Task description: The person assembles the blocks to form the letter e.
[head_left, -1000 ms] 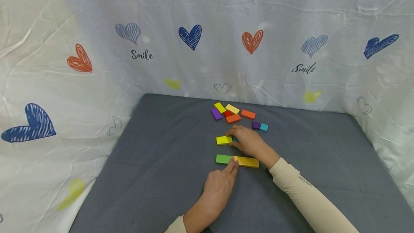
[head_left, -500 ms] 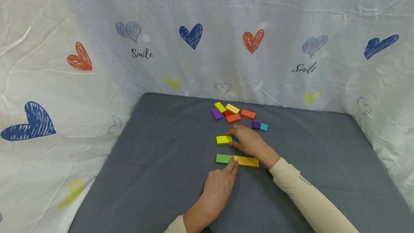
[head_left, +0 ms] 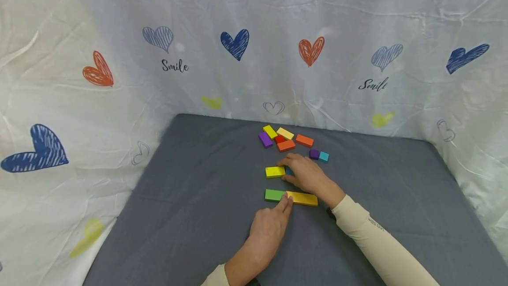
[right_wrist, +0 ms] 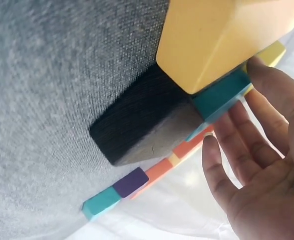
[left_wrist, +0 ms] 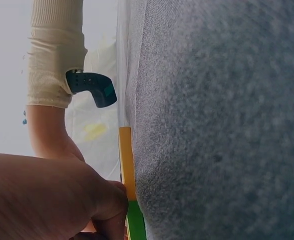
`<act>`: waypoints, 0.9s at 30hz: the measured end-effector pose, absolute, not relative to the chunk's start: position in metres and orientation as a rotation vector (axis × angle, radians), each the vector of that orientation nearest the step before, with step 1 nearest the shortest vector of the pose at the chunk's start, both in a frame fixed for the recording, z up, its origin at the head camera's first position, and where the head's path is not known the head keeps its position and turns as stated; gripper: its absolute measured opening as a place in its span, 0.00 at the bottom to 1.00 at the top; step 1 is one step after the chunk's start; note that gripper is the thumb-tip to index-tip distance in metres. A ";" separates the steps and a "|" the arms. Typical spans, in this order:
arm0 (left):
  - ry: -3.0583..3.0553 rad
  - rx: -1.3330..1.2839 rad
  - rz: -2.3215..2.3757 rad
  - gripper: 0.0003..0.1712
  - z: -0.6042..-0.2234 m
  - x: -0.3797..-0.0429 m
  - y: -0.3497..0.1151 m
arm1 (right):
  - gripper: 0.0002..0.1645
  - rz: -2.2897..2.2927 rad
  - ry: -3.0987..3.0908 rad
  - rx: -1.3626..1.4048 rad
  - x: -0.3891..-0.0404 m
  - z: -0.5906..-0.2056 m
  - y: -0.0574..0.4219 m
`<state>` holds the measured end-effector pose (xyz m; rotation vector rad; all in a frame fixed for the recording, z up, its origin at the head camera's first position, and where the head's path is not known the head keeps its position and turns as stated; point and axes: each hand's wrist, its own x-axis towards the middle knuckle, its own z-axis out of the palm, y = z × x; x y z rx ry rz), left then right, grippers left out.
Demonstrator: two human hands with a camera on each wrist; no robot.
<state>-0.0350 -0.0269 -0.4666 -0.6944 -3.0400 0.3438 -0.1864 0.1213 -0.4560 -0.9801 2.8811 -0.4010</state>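
My left hand (head_left: 267,228) rests its extended index and middle fingertips on the near row, where a green block (head_left: 274,195) meets a longer orange-yellow block (head_left: 303,198). Behind that row, my right hand (head_left: 305,173) pinches a teal block (right_wrist: 224,95) between thumb and fingers. This block lies against the end of a yellow block (head_left: 274,172), forming a second row; from the head view the hand covers most of it. Seen from the right wrist, the thumb is on the near side and the fingers curve round the far side.
Farther back lies a loose group: yellow (head_left: 270,131), cream (head_left: 285,133), purple (head_left: 265,140), red (head_left: 279,139) and two orange blocks (head_left: 304,140). A dark purple cube (head_left: 314,154) and a turquoise cube (head_left: 323,156) sit right of it. A heart-printed curtain (head_left: 274,78) borders the grey table (head_left: 190,180).
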 end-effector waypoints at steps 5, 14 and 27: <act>-3.031 -0.697 0.357 0.40 -0.467 -0.035 -0.027 | 0.25 -0.449 2.909 -0.983 -0.184 -0.452 0.127; -3.006 -0.703 0.360 0.42 -0.468 -0.034 -0.026 | 0.24 -0.618 2.952 -0.950 -0.174 -0.433 0.141; -3.074 -0.703 0.320 0.44 -0.467 -0.036 -0.026 | 0.27 -0.647 2.926 -0.958 -0.152 -0.428 0.179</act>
